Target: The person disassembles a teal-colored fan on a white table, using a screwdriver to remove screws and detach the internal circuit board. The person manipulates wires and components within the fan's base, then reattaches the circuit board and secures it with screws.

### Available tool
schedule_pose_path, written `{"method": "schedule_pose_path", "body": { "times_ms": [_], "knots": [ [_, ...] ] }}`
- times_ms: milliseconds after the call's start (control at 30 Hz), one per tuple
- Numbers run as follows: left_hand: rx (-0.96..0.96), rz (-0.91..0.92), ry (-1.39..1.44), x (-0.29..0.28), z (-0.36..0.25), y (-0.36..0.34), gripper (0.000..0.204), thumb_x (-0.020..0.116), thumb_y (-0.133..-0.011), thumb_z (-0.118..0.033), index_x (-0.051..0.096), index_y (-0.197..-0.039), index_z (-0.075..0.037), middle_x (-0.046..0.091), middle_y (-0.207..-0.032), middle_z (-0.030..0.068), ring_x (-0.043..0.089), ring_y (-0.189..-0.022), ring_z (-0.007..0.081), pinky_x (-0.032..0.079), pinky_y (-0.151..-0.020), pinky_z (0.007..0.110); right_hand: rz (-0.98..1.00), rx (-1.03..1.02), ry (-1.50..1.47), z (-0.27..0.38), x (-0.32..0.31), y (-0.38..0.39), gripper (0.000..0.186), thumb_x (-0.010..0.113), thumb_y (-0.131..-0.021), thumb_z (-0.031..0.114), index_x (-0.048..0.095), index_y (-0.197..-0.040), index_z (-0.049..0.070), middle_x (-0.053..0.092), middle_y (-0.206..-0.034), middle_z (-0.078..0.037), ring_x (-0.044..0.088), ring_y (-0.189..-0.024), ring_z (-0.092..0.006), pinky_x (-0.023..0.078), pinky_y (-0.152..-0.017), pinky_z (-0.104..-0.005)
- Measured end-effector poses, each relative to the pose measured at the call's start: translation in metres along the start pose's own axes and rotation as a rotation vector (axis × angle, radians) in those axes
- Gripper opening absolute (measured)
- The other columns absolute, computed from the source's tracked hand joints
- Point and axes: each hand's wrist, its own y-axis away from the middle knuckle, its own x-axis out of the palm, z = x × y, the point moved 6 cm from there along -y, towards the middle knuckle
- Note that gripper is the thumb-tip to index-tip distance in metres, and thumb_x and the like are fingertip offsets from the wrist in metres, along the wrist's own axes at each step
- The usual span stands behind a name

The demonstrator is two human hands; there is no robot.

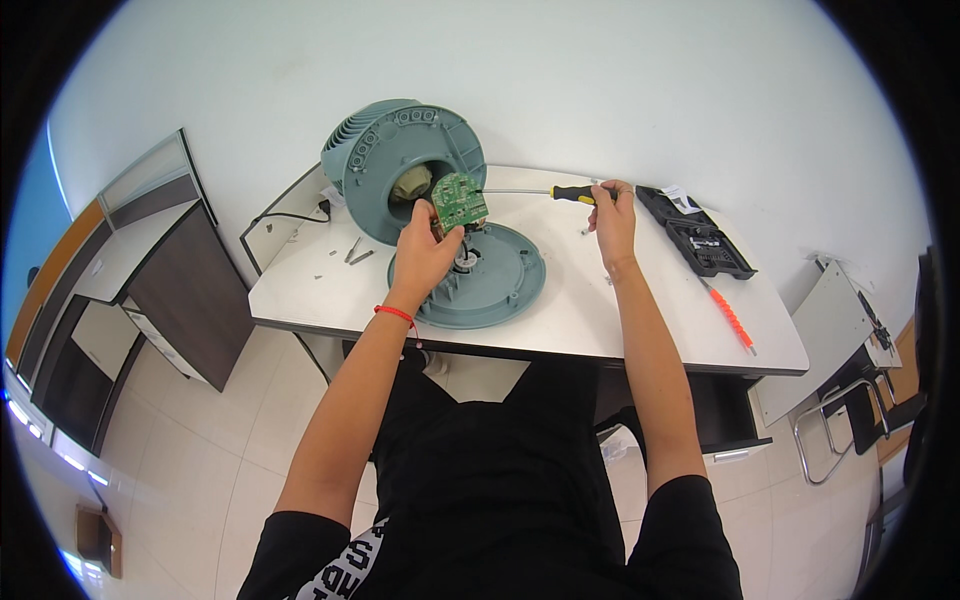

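Observation:
My left hand [428, 250] is closed on the lower left edge of a green circuit board [462, 203], holding it up in front of an opened grey-green fan-like housing [408, 150]. The housing lies on its side, and a pale motor-like part [412, 182] shows in its round opening. Below the board rests a round grey-green base cover [495, 285], its inner side up. My right hand [612, 212] grips the black and yellow handle of a screwdriver [572, 194]. Its long shaft points left, and the tip is at the board's right edge; whether they touch I cannot tell.
All this is on a white table [590, 320] against a wall. An open black tool case [700, 240] and an orange-red twisted-handled tool [731, 322] are at the right. Small metal tools [353, 250] and a black cable [290, 215] lie left. An open drawer [722, 410] juts out below.

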Motion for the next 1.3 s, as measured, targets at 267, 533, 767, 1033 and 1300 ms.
{"method": "schedule_pose_path", "body": {
  "times_ms": [267, 533, 767, 1033, 1300],
  "knots": [
    [-0.004, -0.046, 0.077, -0.002, 0.006, 0.001, 0.031, 0.07, -0.083, -0.015, 0.047, -0.096, 0.0, 0.066, -0.082, 0.0148, 0.064, -0.07, 0.0221, 0.049, -0.067, 0.035, 0.061, -0.019, 0.053, 0.001, 0.004, 0.002, 0.022, 0.058, -0.089, 0.014, 0.052, -0.107, 0.003, 0.057, -0.087, -0.006, 0.052, -0.061, -0.0095, 0.046, -0.052, -0.0254],
    [-0.03, -0.13, 0.109, -0.003, -0.001, 0.007, 0.03, 0.07, -0.083, -0.015, 0.047, -0.096, -0.001, 0.065, -0.08, 0.0125, 0.061, -0.067, 0.0182, 0.048, -0.065, 0.033, 0.125, -0.037, 0.073, 0.002, 0.009, 0.006, 0.021, 0.056, -0.089, 0.011, 0.054, -0.106, 0.0, 0.059, -0.091, -0.008, 0.054, -0.062, -0.0101, 0.047, -0.054, -0.0252],
    [-0.025, -0.107, 0.084, -0.001, 0.002, 0.006, 0.03, 0.07, -0.083, -0.016, 0.047, -0.095, -0.001, 0.064, -0.077, 0.0129, 0.061, -0.066, 0.0213, 0.048, -0.065, 0.034, 0.107, -0.082, -0.078, 0.001, 0.009, 0.0, 0.021, 0.058, -0.097, 0.019, 0.053, -0.109, 0.002, 0.058, -0.093, -0.006, 0.055, -0.066, -0.0096, 0.048, -0.06, -0.0238],
    [-0.024, -0.044, 0.052, 0.003, -0.001, 0.003, 0.031, 0.071, -0.082, -0.017, 0.047, -0.095, -0.002, 0.064, -0.078, 0.0147, 0.063, -0.068, 0.024, 0.048, -0.066, 0.036, 0.075, -0.067, -0.289, -0.001, 0.008, -0.005, 0.029, 0.058, -0.099, 0.025, 0.049, -0.114, 0.002, 0.058, -0.093, -0.008, 0.057, -0.072, -0.0097, 0.049, -0.063, -0.0241],
    [-0.059, -0.05, 0.165, 0.003, 0.009, 0.004, 0.026, 0.071, -0.084, -0.01, 0.049, -0.096, -0.001, 0.065, -0.086, 0.0077, 0.056, -0.072, 0.0132, 0.046, -0.067, 0.028, 0.133, 0.046, 0.024, 0.012, 0.008, 0.007, 0.03, 0.055, -0.101, 0.027, 0.046, -0.115, 0.002, 0.058, -0.086, -0.009, 0.049, -0.052, -0.0095, 0.042, -0.05, -0.0228]
  ]
}}
